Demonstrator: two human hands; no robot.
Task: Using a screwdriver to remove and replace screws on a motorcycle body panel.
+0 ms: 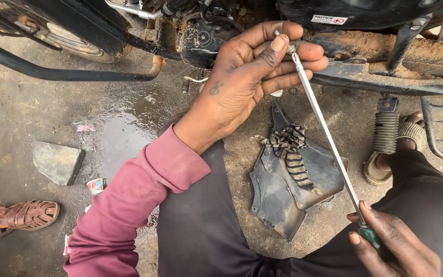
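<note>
I see the floor (21,113) as rough, dirty concrete, grey-brown and gritty. A dark wet patch (121,136) spreads across it near the middle, just under the machine. To the left of that patch lies a flat grey stone (56,161), well apart from everything else. Small scraps of coloured litter (96,185) sit at the lower edge of the wet patch, and another pinkish scrap (85,127) lies above the stone. Right of centre, a black plastic panel (288,192) lies flat on the floor, and a striped rag (289,149) is draped over its upper part. At the far left, a foot in a brown sandal (24,215) stands on the concrete.
</note>
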